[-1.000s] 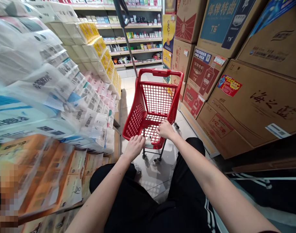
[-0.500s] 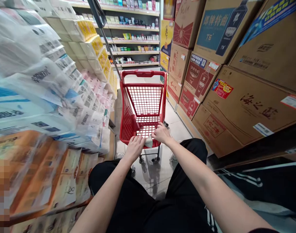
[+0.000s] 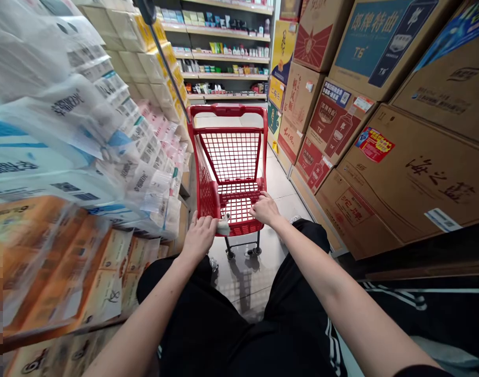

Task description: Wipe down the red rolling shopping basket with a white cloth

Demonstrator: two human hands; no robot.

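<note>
A small red plastic shopping cart (image 3: 231, 157) stands on the tiled aisle floor in front of me, its basket empty. My left hand (image 3: 199, 236) is closed on the near rim at the left corner, with a crumpled white bit (image 3: 224, 226) beside its fingers. My right hand (image 3: 265, 208) is closed on the near rim at the right corner. A dark pole (image 3: 164, 57) rises from the cart's far left corner toward the top of the view.
Stacked packs of tissue and paper (image 3: 66, 157) crowd the left side. Large cardboard cartons (image 3: 400, 157) wall the right. Shelves of small goods (image 3: 227, 52) cross the aisle's far end. A narrow strip of tiled floor (image 3: 279, 183) runs ahead.
The cart has swung from pointing right to pointing straight down the aisle and shifted left. Both hands have stayed on its near rim.
</note>
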